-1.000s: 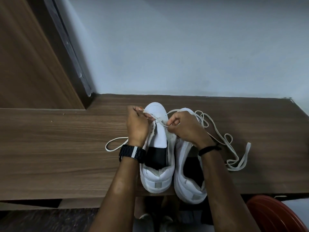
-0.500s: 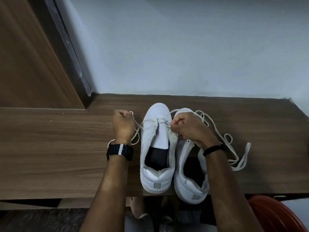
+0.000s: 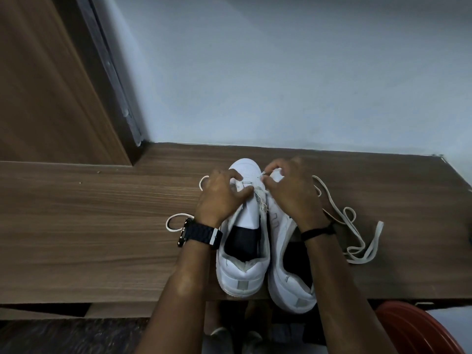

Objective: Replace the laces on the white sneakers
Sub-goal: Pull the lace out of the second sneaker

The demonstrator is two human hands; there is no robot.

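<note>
Two white low-top leather sneakers, left one [image 3: 242, 272] and right one [image 3: 288, 284], side by side, toes toward wall, heels at the near edge of the wooden bench [image 3: 102, 226], dark insides showing; off-white flat lace [image 3: 357, 241] loose right of them, another lace loop [image 3: 176, 222] left.

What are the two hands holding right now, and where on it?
The left hand grips the left sneaker across its front upper. The right hand pinches the lace near the front eyelets.

wooden bench [image 3: 102, 238] | on it: two white sneakers [image 3: 244, 272], loose laces [image 3: 357, 233]
</note>
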